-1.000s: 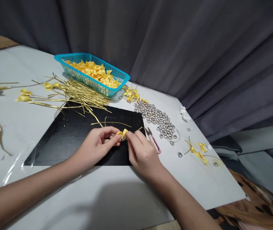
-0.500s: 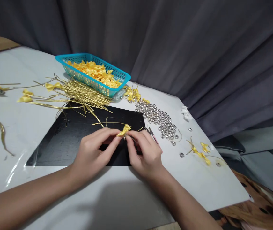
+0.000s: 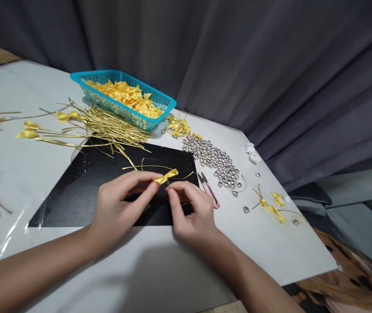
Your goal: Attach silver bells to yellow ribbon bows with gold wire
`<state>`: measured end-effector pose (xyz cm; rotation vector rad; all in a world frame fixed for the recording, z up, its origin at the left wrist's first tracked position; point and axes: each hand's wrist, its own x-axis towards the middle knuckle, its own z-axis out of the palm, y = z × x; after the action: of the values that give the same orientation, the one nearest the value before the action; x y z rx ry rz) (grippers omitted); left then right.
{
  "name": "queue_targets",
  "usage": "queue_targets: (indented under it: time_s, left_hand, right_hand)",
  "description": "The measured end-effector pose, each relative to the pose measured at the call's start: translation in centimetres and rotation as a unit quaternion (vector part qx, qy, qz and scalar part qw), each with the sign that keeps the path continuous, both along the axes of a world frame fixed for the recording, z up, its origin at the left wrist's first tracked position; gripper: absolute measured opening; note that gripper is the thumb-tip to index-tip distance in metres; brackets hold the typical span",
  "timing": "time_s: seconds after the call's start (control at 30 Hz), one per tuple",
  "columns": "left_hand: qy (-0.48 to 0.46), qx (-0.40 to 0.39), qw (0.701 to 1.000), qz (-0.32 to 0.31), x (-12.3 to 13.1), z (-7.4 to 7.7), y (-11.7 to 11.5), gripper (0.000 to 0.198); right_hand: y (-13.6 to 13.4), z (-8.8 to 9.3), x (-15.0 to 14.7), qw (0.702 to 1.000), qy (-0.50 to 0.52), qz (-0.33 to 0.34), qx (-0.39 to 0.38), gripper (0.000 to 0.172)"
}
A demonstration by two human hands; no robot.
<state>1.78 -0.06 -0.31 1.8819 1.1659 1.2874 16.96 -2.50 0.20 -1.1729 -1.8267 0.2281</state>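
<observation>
A yellow ribbon bow (image 3: 169, 174) is pinched by one end between the thumb and forefinger of my left hand (image 3: 117, 198), above a black board (image 3: 71, 195). Just below the bow, the thumb and forefinger of my right hand (image 3: 195, 213) are closed on a thin gold tie (image 3: 168, 184) that runs up toward the bow's middle; much of it is hidden by the fingers. Behind the bow, another thin gold strand (image 3: 147, 166) lies across the board. Pink-handled thread snips (image 3: 210, 191) lie beside my right hand.
A blue basket (image 3: 170, 105) full of yellow bows stands at the back, with a bundle of gold ties (image 3: 114, 126) before it. Silver heart-shaped beads (image 3: 220, 163) are heaped to the right. Tied bows (image 3: 267, 208) lie near the white table's (image 3: 290, 261) right edge.
My right hand has come down slightly from the bow, and its fingertips now pinch just below it. The bow is turned flatter. The snips show more fully.
</observation>
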Motion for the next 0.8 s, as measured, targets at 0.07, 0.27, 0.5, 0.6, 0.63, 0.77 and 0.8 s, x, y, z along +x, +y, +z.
queue_targets:
  time_s: [0.07, 0.27, 0.5, 0.6, 0.63, 0.77, 0.8]
  left_hand:
    - [-0.004, 0.04, 0.999, 0.002, -0.1, -0.1, 0.0, 0.012]
    - [0.015, 0.111, 0.993, -0.03, 0.0, -0.4, -0.2, 0.014]
    - [0.012, 0.146, 0.988, -0.043, 0.7, 0.5, 0.1, 0.018]
    - [0.004, 0.164, 0.985, -0.053, 0.5, 0.3, 0.3, 0.016]
    - [0.001, 0.171, 0.984, -0.057, 0.3, 0.1, 0.3, 0.015]
    - [-0.003, 0.216, 0.973, -0.082, -0.4, -0.5, 0.3, 0.019]
    - [-0.001, 0.229, 0.97, -0.086, -0.5, -0.5, 0.3, 0.021]
  right_hand:
    - [0.1, -0.2, 0.0, 1.0, 0.006, 0.01, 0.004, 0.011]
    - [0.4, -0.5, -0.1, 0.998, 0.025, 0.033, 0.037, 0.015]
    - [0.2, -0.7, -0.2, 0.998, 0.046, 0.029, 0.022, 0.014]
    - [0.1, -0.8, -0.2, 0.998, 0.052, 0.022, 0.018, 0.014]
    - [0.1, -0.8, -0.3, 0.998, 0.057, 0.021, 0.016, 0.013]
    - [-0.2, -0.6, -0.5, 0.995, 0.093, 0.041, -0.002, 0.014]
    - [-0.2, -0.6, -0.6, 0.994, 0.101, 0.049, -0.007, 0.016]
